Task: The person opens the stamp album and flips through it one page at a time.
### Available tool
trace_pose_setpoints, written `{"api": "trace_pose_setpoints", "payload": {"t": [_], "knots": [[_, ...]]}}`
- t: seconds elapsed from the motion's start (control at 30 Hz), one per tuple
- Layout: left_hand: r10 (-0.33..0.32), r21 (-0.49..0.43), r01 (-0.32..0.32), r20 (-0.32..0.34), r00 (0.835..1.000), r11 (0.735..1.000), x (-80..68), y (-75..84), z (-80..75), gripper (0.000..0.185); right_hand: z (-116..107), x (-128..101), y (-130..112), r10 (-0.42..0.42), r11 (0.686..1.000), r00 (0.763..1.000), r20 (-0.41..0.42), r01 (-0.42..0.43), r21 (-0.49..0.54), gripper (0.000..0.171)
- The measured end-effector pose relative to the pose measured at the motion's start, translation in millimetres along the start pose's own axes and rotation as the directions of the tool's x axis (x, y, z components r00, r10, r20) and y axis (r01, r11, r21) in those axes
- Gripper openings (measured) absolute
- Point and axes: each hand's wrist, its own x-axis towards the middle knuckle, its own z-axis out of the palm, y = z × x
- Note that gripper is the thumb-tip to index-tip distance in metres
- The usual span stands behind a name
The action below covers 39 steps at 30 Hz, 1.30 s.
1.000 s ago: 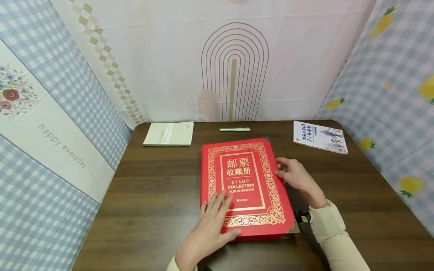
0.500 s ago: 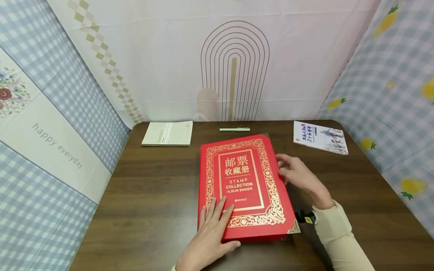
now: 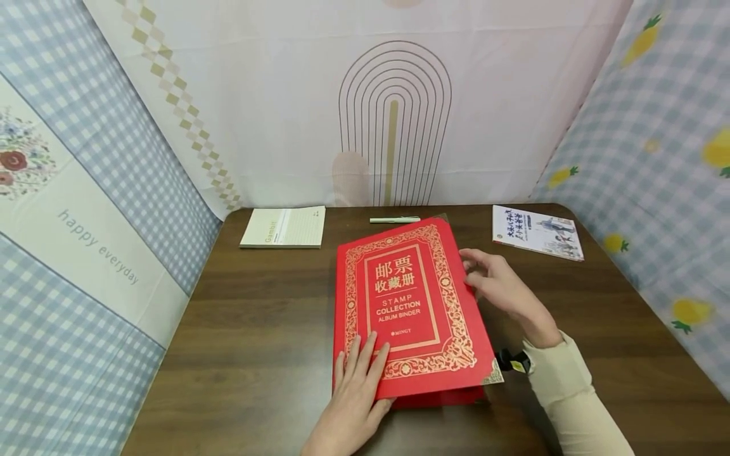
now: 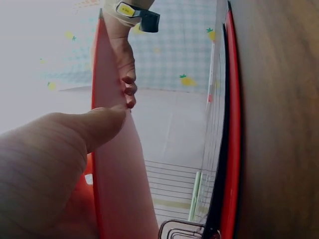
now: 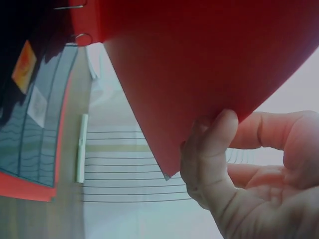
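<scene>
A red stamp album (image 3: 407, 323) with gold lettering lies on the dark wooden table, its front cover tilted up on the right. My right hand (image 3: 499, 285) pinches the cover's right edge between thumb and fingers. My left hand (image 3: 350, 402) rests on the cover's lower left with fingers straight and its thumb at the bottom edge. Seen from the left wrist, that thumb (image 4: 99, 127) overlaps the cover's inner face, and a wide gap parts the cover from the black pages (image 4: 219, 149). Metal rings (image 5: 82, 39) and small stamps (image 5: 25, 67) show inside in the right wrist view.
A pale notebook (image 3: 283, 227) lies at the back left of the table. Behind the album is a light green pen (image 3: 395, 220). A thin picture booklet (image 3: 538, 232) sits at the back right. Patterned cloths hang round the table.
The cover's right side has risen, with my right hand raising it, and the red base now shows beneath its lower edge. My left hand has barely moved, its thumb now tucked nearer that edge.
</scene>
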Motion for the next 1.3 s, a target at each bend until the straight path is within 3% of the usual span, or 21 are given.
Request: {"api": "trace_pose_setpoints", "payload": {"t": [0.23, 0.43, 0.67, 0.83, 1.03, 1.3], "knots": [[0.039, -0.017, -0.040, -0.032, 0.999, 0.999, -3.2, -5.4, 0.5, 0.088, -5, 5, -15, -0.039, 0.998, 0.997, 0.073, 0.043, -0.053, 0.048], [0.092, 0.011, -0.092, -0.098, 0.991, 0.996, -5.2, -7.9, 4.2, 0.080, -12, 11, -24, -0.067, 0.996, 0.988, 0.137, 0.074, -0.049, 0.048], [0.111, 0.043, -0.106, -0.164, 0.980, 0.993, -7.0, -9.7, 7.6, 0.075, -12, 16, -25, -0.085, 0.996, 0.983, 0.162, 0.083, 0.019, 0.057], [0.126, 0.042, -0.120, -0.197, 0.972, 0.992, -9.0, -12.7, 8.2, 0.074, -10, 15, -22, -0.119, 0.993, 0.982, 0.143, 0.122, -0.010, 0.057], [0.147, 0.055, -0.137, -0.265, 0.953, 0.989, -11.8, -16.0, 9.1, 0.073, -6, 17, -21, -0.153, 0.987, 0.981, 0.120, 0.157, -0.024, 0.062], [0.189, 0.057, -0.181, -0.344, 0.920, 0.982, -12.9, -20.3, 9.3, 0.071, -6, 23, -22, -0.198, 0.980, 0.976, 0.093, 0.197, 0.024, 0.051]]}}
